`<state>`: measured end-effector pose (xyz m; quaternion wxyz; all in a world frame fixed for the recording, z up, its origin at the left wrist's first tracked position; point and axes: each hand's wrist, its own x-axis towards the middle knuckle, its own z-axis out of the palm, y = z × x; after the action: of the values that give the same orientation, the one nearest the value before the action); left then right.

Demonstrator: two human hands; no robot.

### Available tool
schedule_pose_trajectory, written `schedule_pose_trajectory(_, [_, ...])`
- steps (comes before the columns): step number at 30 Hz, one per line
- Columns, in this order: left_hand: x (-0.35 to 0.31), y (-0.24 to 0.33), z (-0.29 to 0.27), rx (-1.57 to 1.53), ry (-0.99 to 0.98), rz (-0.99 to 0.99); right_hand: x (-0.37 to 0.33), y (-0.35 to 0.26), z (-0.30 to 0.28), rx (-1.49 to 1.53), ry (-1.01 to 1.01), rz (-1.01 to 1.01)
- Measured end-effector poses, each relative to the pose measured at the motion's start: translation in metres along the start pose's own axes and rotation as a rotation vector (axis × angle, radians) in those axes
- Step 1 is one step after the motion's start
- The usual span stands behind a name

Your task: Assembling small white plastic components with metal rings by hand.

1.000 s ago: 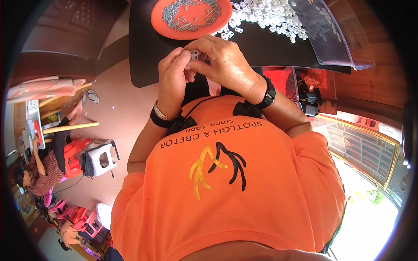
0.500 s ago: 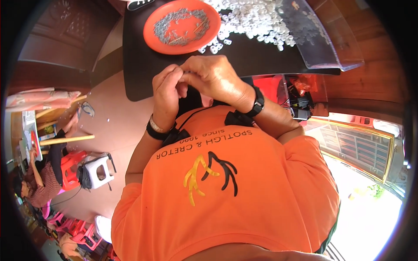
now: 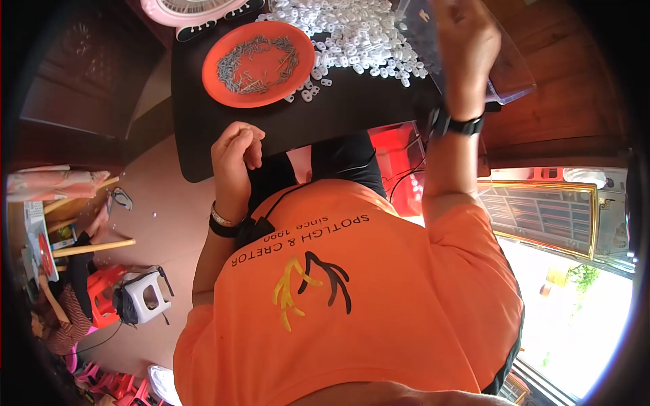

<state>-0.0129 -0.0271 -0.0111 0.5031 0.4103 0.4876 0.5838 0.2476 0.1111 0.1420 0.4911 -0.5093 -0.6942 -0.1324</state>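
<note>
My left hand [image 3: 236, 152] is at the near edge of the black table [image 3: 193, 122], its fingers curled and pressed together. Whatever they may hold is hidden. Raised at the far right, my right hand [image 3: 472, 51] is smeared by motion above a clear plastic bin [image 3: 509, 80], so its fingers cannot be made out. Small grey screws [image 3: 230, 71] lie in a ring on an orange-red plate [image 3: 252, 101] beyond my left hand. A heap of small white plastic pieces with holes [image 3: 369, 42] spreads between the plate and the bin.
A pink fan-like appliance [image 3: 183, 8] stands behind the plate. Under the table at the right is a red container [image 3: 401, 166]. On the left, another person [image 3: 70, 308] sits near a red stool [image 3: 105, 294] and a white stool [image 3: 147, 298].
My hands, together half a second ago, are apart. The right one has swung up and right to the bin; the left has stayed near the table's edge. The view has shifted slightly.
</note>
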Motion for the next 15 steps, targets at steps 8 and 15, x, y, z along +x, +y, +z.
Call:
schedule_pose_trajectory(8, [0.0, 0.0, 0.0, 0.05, -0.04, -0.009, -0.036, 0.044, 0.039, 0.119, -0.354, -0.114])
schedule_pose_trajectory(15, [-0.003, 0.001, -0.003, 0.03, -0.034, -0.013, -0.098, 0.025, 0.081, 0.237, -0.873, -0.094])
